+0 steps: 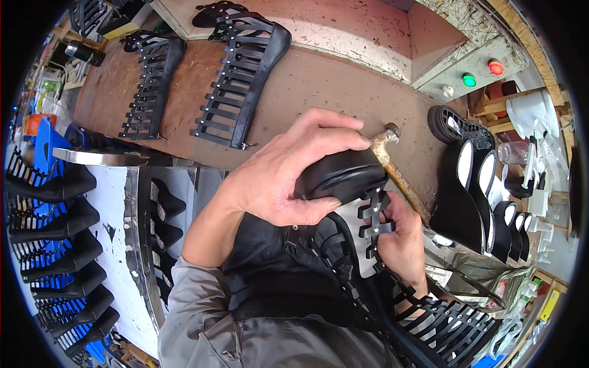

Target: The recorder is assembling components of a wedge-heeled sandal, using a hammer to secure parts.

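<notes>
A black strappy boot [343,245] is in my hands, its pale inner sole showing between studded straps. My left hand [288,168] wraps over the rounded black end [341,175] of its foot part, thumb and fingers on opposite sides. My right hand [402,242] grips the side by the straps; part of its fingers is hidden behind them. The laddered shaft [451,328] trails to the lower right, over my right forearm. Just beyond the boot, a hammer [402,181] with a wooden handle lies on the brown bench [319,86].
Two strappy black boots [239,73] [150,86] lie at the back left of the bench. Black wedge soles [457,184] stand on the right beside a treaded sole [451,126]. A box with green and red lights [469,80] sits behind. Boots fill a rack [61,233] on the left.
</notes>
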Demonstrator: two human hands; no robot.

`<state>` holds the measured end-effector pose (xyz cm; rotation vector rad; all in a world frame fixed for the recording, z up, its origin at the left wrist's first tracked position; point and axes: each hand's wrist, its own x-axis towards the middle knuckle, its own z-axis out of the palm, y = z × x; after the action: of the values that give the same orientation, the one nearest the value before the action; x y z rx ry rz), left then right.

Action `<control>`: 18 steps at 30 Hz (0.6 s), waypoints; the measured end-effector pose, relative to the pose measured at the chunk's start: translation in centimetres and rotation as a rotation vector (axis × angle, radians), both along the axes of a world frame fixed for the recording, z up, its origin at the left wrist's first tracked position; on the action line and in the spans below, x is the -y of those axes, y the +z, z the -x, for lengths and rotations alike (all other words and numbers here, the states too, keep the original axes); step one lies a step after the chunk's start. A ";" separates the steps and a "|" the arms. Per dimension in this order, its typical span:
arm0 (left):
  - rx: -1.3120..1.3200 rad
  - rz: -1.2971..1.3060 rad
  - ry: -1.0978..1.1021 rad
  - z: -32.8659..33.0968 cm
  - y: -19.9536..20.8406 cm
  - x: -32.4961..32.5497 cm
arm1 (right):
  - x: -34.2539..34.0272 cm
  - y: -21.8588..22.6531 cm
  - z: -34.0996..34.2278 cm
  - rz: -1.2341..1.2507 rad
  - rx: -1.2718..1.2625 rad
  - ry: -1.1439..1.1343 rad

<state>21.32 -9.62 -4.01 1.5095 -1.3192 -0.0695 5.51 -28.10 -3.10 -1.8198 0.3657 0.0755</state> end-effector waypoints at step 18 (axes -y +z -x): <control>0.013 -0.029 0.106 1.0 1.1 -0.8 | -0.2 1.3 -0.5 0.283 0.026 0.157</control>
<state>20.32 -8.85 -2.96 1.6042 -1.2502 -0.0109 5.96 -27.94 -1.82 -2.1258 0.2224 0.1133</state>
